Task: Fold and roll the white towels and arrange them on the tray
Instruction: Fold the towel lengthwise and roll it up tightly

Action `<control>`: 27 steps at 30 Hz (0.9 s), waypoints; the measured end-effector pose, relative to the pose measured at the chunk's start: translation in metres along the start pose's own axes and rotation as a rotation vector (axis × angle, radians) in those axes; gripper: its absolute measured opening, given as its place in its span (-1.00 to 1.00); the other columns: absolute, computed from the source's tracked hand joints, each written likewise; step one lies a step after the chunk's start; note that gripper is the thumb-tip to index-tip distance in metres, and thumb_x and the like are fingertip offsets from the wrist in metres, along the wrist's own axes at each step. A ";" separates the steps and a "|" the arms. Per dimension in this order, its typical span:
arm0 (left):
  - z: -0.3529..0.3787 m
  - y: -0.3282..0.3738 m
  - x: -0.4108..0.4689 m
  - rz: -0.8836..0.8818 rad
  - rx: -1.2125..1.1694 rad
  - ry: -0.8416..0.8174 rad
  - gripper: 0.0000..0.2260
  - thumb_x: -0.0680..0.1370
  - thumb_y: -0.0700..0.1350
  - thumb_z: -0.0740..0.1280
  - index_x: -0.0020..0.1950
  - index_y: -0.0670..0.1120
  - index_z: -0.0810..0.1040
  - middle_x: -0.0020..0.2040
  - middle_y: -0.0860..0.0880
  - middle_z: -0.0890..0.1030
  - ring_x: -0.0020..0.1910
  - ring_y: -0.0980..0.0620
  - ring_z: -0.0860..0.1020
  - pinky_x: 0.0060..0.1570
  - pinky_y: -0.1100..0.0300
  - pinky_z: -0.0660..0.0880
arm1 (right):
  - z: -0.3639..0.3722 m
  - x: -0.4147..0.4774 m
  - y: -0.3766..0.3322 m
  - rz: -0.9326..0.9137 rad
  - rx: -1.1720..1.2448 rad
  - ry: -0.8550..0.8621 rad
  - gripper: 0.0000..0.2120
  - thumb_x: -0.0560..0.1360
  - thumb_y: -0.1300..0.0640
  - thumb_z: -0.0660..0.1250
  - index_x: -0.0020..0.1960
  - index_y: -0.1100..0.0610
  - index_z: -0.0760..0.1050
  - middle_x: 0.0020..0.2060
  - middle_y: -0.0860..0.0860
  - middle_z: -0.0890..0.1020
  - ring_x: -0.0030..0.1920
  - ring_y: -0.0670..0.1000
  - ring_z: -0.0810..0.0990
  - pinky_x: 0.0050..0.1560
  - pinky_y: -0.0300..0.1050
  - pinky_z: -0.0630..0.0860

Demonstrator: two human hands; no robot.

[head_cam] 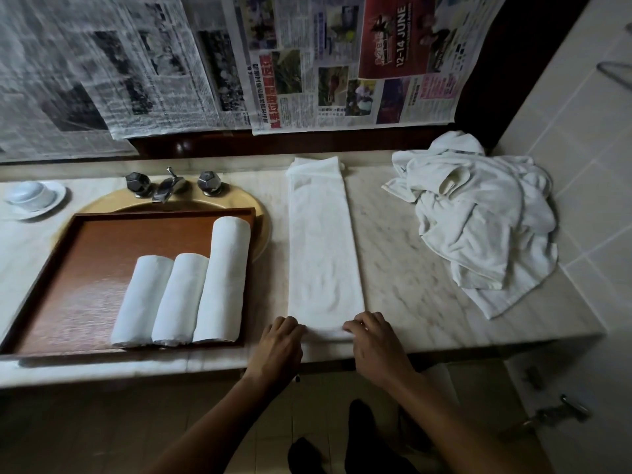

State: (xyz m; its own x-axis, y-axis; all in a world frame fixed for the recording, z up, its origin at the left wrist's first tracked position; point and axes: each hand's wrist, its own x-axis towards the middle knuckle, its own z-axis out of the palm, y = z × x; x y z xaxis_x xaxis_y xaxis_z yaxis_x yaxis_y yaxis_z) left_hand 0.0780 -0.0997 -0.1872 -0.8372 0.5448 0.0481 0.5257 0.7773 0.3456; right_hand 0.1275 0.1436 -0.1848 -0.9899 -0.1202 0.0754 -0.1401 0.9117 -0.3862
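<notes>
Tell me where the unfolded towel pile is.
In the head view, the towel pile lies crumpled at the right end of the counter, beside the tiled wall and right of the long folded towel.

**tilefan:** quick headcount of that counter?

**rollup22:** one tray [95, 261], three rolled towels [181, 297], one folded towel [325, 251]. Plus one heap of loose towels [478, 217], can't tell how many are in it lol

**tilefan:** and the rest?

**rollup22:** two knobs [137, 183], one spout [167, 189], one saucer [54, 200], one bowl [30, 195]. Two hands, left hand [278, 350] and right hand [376, 347]. Newspaper sheets [342, 63]: at least three, they overlap.
</notes>
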 end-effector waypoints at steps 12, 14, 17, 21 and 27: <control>-0.014 -0.006 0.003 -0.104 -0.154 -0.055 -0.78 0.52 -0.27 0.37 0.13 -0.04 0.58 0.01 0.02 0.64 -0.02 -0.02 0.59 -0.10 0.05 0.52 | -0.011 0.005 0.015 0.045 0.043 -0.118 -0.58 0.47 0.38 0.36 0.21 -0.02 0.55 0.13 -0.16 0.60 0.16 -0.03 0.52 0.12 -0.02 0.43; -0.018 -0.008 -0.003 -0.156 -0.260 -0.032 -0.86 0.59 -0.13 0.41 0.12 0.00 0.53 0.01 0.09 0.65 -0.04 0.12 0.61 -0.09 0.14 0.59 | -0.012 0.002 0.019 0.098 0.143 -0.127 -0.62 0.51 0.38 0.37 0.17 -0.04 0.55 0.10 -0.21 0.61 0.10 -0.18 0.49 0.11 -0.15 0.42; -0.020 -0.011 -0.005 -0.290 -0.388 -0.006 -0.88 0.57 -0.06 0.48 -0.01 0.04 0.55 -0.10 0.19 0.65 -0.12 0.27 0.60 -0.17 0.34 0.52 | -0.011 -0.001 0.022 0.191 0.305 -0.122 -0.77 0.60 0.25 0.37 0.15 -0.04 0.61 0.05 -0.18 0.61 0.03 -0.31 0.49 0.03 -0.46 0.36; -0.025 -0.012 0.003 -0.476 -0.526 -0.054 -0.93 0.55 -0.09 0.50 -0.02 0.01 0.65 -0.11 0.12 0.68 -0.15 0.22 0.63 -0.28 0.47 0.47 | -0.003 0.006 0.022 0.215 0.321 -0.001 -0.82 0.58 0.26 0.40 0.11 0.08 0.69 0.01 -0.06 0.64 0.08 -0.05 0.56 0.05 -0.29 0.44; -0.029 -0.011 0.013 -0.576 -0.608 -0.067 -0.95 0.55 -0.07 0.49 0.00 0.00 0.68 -0.12 0.11 0.68 -0.10 0.20 0.63 -0.18 0.36 0.49 | 0.012 -0.004 -0.001 0.028 0.017 0.184 -0.50 0.37 0.44 0.35 0.20 0.04 0.67 0.14 0.01 0.62 0.14 0.09 0.53 0.05 0.01 0.55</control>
State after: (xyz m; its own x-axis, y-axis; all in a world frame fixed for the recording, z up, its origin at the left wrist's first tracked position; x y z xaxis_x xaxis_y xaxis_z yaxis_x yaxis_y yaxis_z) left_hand 0.0573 -0.1103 -0.1635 -0.9290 0.1466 -0.3398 -0.1706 0.6450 0.7449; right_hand 0.1311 0.1386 -0.1959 -0.9729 -0.0200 0.2304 -0.1148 0.9067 -0.4060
